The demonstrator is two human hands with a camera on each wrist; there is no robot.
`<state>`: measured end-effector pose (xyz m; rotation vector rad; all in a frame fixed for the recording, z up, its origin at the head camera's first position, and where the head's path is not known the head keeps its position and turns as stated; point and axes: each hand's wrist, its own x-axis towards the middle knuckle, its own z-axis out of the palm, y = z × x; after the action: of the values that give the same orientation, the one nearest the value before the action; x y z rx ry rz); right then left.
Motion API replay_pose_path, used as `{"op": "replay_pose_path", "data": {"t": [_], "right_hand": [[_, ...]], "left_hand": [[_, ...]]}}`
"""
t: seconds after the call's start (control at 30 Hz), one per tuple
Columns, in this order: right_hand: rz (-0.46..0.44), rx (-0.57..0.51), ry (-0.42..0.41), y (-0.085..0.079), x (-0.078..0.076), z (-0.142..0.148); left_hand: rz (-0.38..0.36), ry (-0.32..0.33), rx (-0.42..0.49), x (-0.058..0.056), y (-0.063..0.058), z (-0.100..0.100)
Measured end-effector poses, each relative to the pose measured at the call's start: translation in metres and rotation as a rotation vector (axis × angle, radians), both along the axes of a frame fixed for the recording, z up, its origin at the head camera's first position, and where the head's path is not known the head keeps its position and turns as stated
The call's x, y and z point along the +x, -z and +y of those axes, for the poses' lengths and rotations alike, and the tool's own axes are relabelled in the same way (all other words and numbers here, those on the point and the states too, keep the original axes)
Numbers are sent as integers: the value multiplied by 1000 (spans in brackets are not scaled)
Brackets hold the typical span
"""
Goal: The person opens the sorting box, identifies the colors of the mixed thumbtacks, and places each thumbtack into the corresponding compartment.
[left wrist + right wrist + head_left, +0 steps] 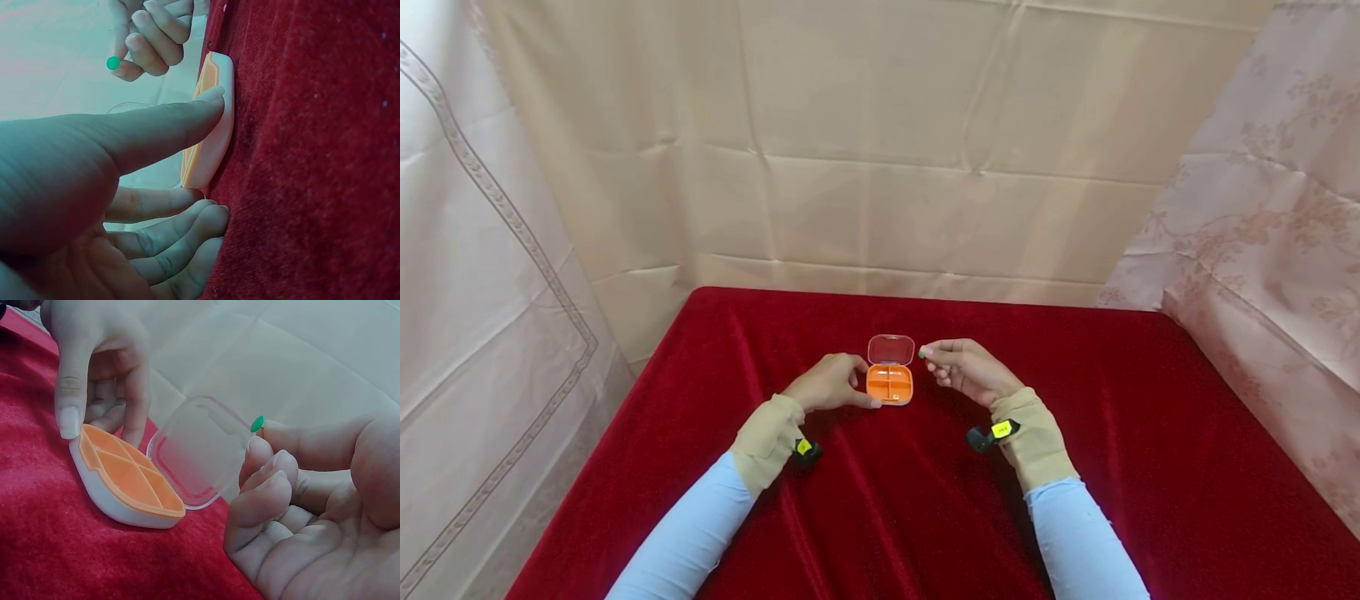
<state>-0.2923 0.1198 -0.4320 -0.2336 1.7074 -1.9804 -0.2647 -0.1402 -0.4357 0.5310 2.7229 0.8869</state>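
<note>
A small pill box [880,387] with an orange divided insert and white base sits on the red cloth, its clear lid [199,453] raised at the back. My left hand [829,383] holds the box at its left side, thumb [181,125] on the front edge and index finger at the far side. Right of the lid, my right hand [973,371] pinches a green thumbtack [257,424] between thumb and index finger, its flat round head facing outward. A tiny pale speck shows in the box's front right compartment in the head view.
Red velvet cloth [880,517] covers the table, with a few soft folds. Beige curtain [865,167] hangs behind the far edge, and patterned drapes [1270,208] close off both sides. Each wrist wears a small dark camera [981,439].
</note>
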Motion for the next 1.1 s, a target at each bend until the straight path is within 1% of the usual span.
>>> {"op": "replay_pose_path", "data": {"t": [0.27,0.6,0.87,1.1], "right_hand": [[6,9,-8,-1,1,-1],[7,9,-12,-2,3,-4],[17,30,-25,-2,4,-6],[20,42,-26,1,4,-9]], "left_hand": [[6,4,-2,0,1,0],[10,3,2,2,-2,0],[14,7,3,0,-1,0],[11,5,-1,1,-2,-1]]}}
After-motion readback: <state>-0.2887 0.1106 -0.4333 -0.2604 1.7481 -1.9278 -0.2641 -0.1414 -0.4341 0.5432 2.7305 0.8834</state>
